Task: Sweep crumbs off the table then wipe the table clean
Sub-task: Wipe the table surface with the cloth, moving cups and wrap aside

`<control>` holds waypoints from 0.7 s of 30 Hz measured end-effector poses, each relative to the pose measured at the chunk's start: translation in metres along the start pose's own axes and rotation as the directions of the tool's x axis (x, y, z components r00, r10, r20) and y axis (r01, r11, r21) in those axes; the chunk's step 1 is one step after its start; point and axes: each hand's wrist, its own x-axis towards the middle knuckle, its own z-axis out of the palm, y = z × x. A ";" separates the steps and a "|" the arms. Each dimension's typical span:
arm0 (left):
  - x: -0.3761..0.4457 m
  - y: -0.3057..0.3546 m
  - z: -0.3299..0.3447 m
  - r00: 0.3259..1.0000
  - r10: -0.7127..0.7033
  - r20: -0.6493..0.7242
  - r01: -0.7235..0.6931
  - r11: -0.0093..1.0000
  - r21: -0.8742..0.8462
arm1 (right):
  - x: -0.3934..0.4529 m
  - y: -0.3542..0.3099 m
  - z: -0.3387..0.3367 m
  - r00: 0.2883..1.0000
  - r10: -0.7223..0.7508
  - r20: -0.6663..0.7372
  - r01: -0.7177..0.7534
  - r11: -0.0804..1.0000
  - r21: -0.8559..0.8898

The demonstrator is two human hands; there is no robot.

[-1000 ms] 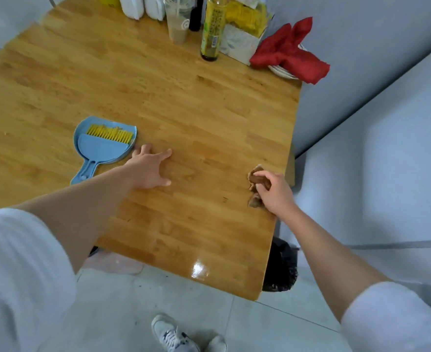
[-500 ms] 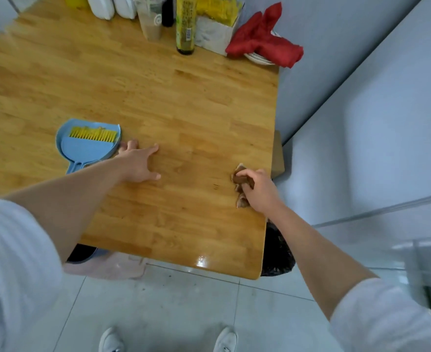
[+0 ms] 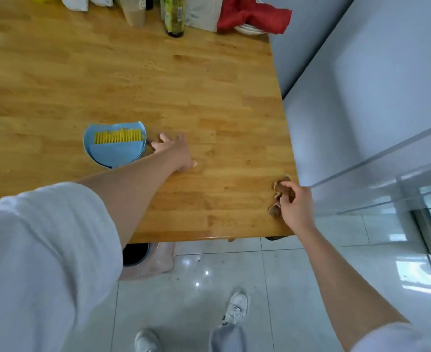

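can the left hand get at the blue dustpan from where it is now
Probably yes. The left hand rests flat on the wooden table right beside the blue plastic dustpan holding the yellow brush, fingers almost at its rim, nothing between them.

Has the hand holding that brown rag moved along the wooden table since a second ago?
Yes. The right hand gripping the crumpled brown rag has slid outward to the wooden table's right edge, farther from the blue dustpan.
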 end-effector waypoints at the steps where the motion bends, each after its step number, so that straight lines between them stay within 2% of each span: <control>1: 0.001 0.000 -0.001 1.000 0.012 -0.002 -0.012 1.000 0.003 | -0.009 -0.007 0.010 0.997 0.043 -0.060 -0.046 0.998 -0.046; 3: 0.003 -0.001 -0.002 1.000 0.018 0.012 -0.019 1.000 0.023 | -0.033 -0.030 0.036 1.000 0.000 -0.005 0.000 0.996 -0.094; 5: 0.003 0.000 -0.005 0.999 0.021 0.024 -0.021 0.999 0.038 | -0.064 -0.061 0.064 0.972 -0.151 0.179 0.162 0.986 -0.046; 7: 0.002 -0.003 -0.002 0.999 0.028 0.025 -0.029 0.999 0.029 | -0.092 -0.074 0.080 0.841 -0.342 0.418 0.391 0.920 -0.033; 8: 0.002 -0.004 0.001 0.999 0.040 0.023 -0.040 0.999 0.021 | -0.096 -0.073 0.075 0.794 -0.388 0.467 0.449 0.893 -0.021; 9: 0.004 -0.005 0.001 0.999 0.048 0.016 -0.048 0.999 0.021 | -0.084 -0.062 0.062 0.821 -0.367 0.438 0.425 0.905 -0.038; 10: 0.005 -0.007 0.003 0.999 0.049 0.012 -0.050 0.998 0.027 | -0.067 -0.048 0.047 0.887 -0.291 0.359 0.334 0.940 -0.063; 11: 0.008 -0.009 0.004 0.999 0.049 0.013 -0.049 0.998 0.032 | -0.048 -0.036 0.028 0.963 -0.154 0.219 0.176 0.981 -0.081; 12: 0.008 -0.008 0.004 0.999 0.048 0.022 -0.049 0.998 0.034 | -0.033 -0.026 0.011 0.998 0.027 0.053 -0.024 0.998 -0.060; 13: 0.008 -0.007 0.004 0.999 0.043 0.033 -0.045 0.998 0.039 | -0.024 -0.022 0.001 0.977 0.193 -0.094 -0.197 0.980 -0.035; 14: 0.008 -0.005 0.001 0.998 0.042 0.038 -0.044 0.998 0.048 | -0.022 -0.023 0.005 0.936 0.301 -0.184 -0.313 0.949 -0.040; 15: 0.009 -0.003 -0.001 0.998 0.037 0.045 -0.039 0.997 0.060 | -0.028 -0.032 0.021 0.924 0.306 -0.230 -0.331 0.940 -0.078; 16: 0.009 -0.002 0.000 0.998 0.031 0.053 -0.034 0.997 0.065 | -0.040 -0.047 0.044 0.950 0.231 -0.209 -0.256 0.961 -0.101; 17: 0.009 -0.002 -0.002 0.998 0.027 0.056 -0.031 0.997 0.072 | -0.056 -0.067 0.070 0.989 0.088 -0.118 -0.100 0.990 -0.101; 18: 0.008 -0.001 -0.003 0.998 0.029 0.058 -0.033 0.996 0.084 | -0.079 -0.091 0.092 0.996 -0.084 0.026 0.086 0.992 -0.096; 19: 0.008 -0.002 -0.003 0.997 0.029 0.066 -0.036 0.995 0.098 | -0.101 -0.106 0.108 0.943 -0.260 0.209 0.281 0.957 -0.074; 20: 0.005 -0.003 -0.004 0.996 0.038 0.075 -0.046 0.993 0.107 | -0.118 -0.115 0.118 0.842 -0.394 0.367 0.440 0.897 -0.046; 21: 0.004 -0.003 -0.007 0.995 0.041 0.087 -0.051 0.992 0.118 | -0.123 -0.116 0.116 0.763 -0.454 0.461 0.527 0.849 -0.037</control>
